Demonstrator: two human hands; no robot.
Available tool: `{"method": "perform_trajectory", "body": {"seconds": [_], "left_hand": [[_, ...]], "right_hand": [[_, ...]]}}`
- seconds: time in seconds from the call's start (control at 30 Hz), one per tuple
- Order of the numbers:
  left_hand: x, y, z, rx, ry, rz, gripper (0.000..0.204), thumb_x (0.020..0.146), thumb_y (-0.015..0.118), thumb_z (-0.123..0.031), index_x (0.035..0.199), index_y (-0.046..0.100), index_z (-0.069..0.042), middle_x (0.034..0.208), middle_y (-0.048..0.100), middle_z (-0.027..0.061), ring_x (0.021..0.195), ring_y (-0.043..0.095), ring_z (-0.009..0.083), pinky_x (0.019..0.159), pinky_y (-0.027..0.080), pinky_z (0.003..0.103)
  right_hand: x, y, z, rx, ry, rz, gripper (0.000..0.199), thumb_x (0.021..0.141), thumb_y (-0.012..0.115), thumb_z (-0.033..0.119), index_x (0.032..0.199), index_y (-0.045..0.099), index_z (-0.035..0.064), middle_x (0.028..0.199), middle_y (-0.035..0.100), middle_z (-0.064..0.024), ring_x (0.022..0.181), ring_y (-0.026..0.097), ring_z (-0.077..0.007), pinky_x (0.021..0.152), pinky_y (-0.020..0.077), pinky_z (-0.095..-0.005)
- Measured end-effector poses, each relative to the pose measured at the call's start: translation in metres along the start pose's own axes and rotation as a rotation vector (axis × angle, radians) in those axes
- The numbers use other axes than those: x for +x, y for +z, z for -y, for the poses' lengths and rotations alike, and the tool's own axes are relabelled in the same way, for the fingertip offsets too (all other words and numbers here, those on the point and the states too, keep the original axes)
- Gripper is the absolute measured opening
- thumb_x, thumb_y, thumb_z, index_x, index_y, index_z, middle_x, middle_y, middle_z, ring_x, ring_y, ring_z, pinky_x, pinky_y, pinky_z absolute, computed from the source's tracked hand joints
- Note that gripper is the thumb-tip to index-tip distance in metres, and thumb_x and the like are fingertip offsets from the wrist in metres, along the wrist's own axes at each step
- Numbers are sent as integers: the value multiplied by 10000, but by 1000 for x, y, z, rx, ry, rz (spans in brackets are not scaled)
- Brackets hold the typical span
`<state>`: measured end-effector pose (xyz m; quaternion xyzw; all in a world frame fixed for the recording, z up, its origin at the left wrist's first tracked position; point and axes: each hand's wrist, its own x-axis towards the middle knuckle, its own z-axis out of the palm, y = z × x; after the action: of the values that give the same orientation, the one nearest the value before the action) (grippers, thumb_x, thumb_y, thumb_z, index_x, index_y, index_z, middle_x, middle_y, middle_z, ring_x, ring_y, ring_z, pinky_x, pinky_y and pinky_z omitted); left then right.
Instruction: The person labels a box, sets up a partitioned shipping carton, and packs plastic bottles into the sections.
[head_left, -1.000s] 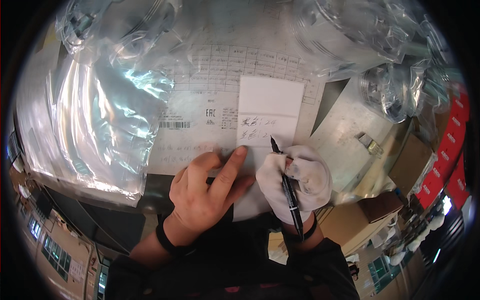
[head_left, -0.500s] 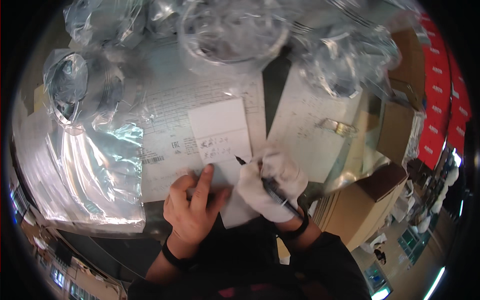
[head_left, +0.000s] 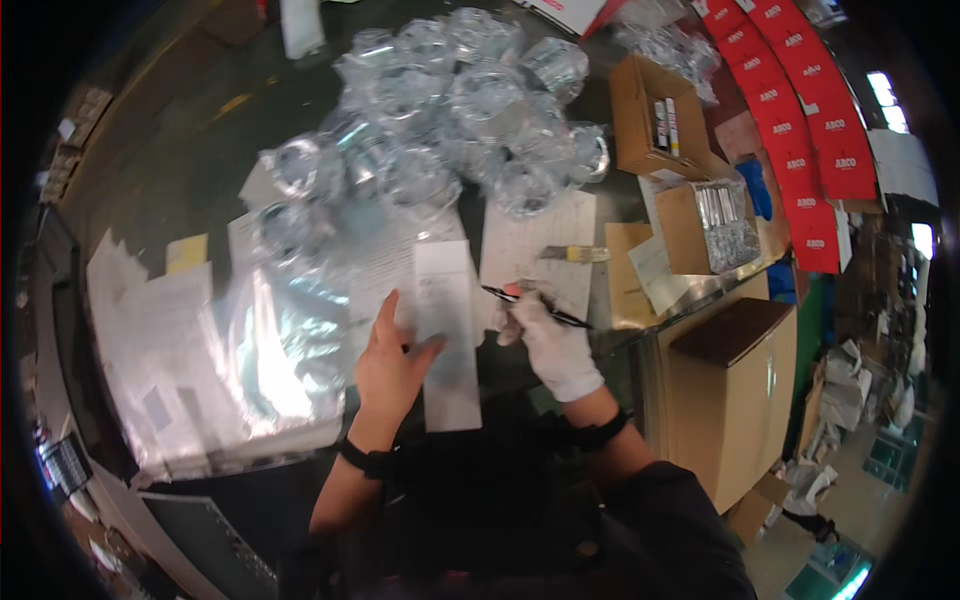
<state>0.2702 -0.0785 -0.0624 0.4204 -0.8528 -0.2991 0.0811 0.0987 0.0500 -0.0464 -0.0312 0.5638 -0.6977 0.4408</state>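
**A:** While the left hand [head_left: 392, 362] is lying flat, fingers spread, on the white slip [head_left: 447, 330], what is the right one doing?

**B:** The right hand [head_left: 552, 345], in a white glove, is gripping a black pen [head_left: 535, 307]. The pen is lying nearly level, tip pointing to 9 o'clock and hovering just beside the slip's right edge. It is not touching the paper.

**A:** Where is the slip sitting?

**B:** Centre of the desk [head_left: 170, 170], long side running 12 to 6, resting partly on a larger printed sheet [head_left: 375, 275]. The left hand is pinning its left edge, empty otherwise.

**A:** How far along?

**B:** Faint marks are showing near the slip's top, too small to make out. Most of it is looking blank. My read: the writing is partly done and paused, pen lifted.

**A:** What else is lying around?

**B:** Clear bags of parts [head_left: 450, 110] are piling up at 12 o'clock. A second form [head_left: 535, 245] with a small brush [head_left: 575, 254] on it is sitting at 1 o'clock. Open cartons [head_left: 665, 100] are standing at 2 o'clock, shiny flat bags [head_left: 270, 350] lying at 9. I'm guessing the bags tie in with the paperwork, but I can't tell how many are logged.
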Motion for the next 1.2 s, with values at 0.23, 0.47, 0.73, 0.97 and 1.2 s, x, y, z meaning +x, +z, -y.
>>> {"method": "perform_trajectory", "body": {"seconds": [0.23,0.47,0.73,0.97,1.2], "left_hand": [[-29,-79,-42,-482,111,129,930,653,835,-13,1428,321,-44,734,420,3,638,430,114,623,421,240],[-36,-111,-70,-305,231,137,913,694,814,-112,1439,288,-84,785,559,95,699,613,287,630,497,379],[-28,-92,-99,-152,332,82,956,639,726,14,1466,251,-47,891,563,132,706,620,334,602,510,410],[-16,-63,-160,-214,298,174,1047,614,783,-9,1483,197,-23,960,506,110,753,584,280,624,495,369],[-1,2,-221,-625,247,251,1111,647,825,-81,1507,123,-31,1211,380,181,1100,458,319,929,430,428]], "right_hand": [[-76,61,69,-371,-126,341,57,860,577,5,838,527,20,709,606,-38,600,582,-87,530,476,-238],[-88,77,77,-641,-325,363,140,794,707,96,792,593,15,689,606,-31,655,574,-68,620,475,-236],[-98,69,100,-678,-535,273,103,790,709,109,815,638,38,750,655,-82,691,653,-174,635,512,-288],[-74,11,126,-513,-236,299,78,846,652,71,822,604,15,725,624,-51,686,605,-91,654,494,-269],[-17,-59,147,-628,-165,400,223,939,597,213,902,621,-6,818,662,-80,736,631,-126,667,500,-275]]}}
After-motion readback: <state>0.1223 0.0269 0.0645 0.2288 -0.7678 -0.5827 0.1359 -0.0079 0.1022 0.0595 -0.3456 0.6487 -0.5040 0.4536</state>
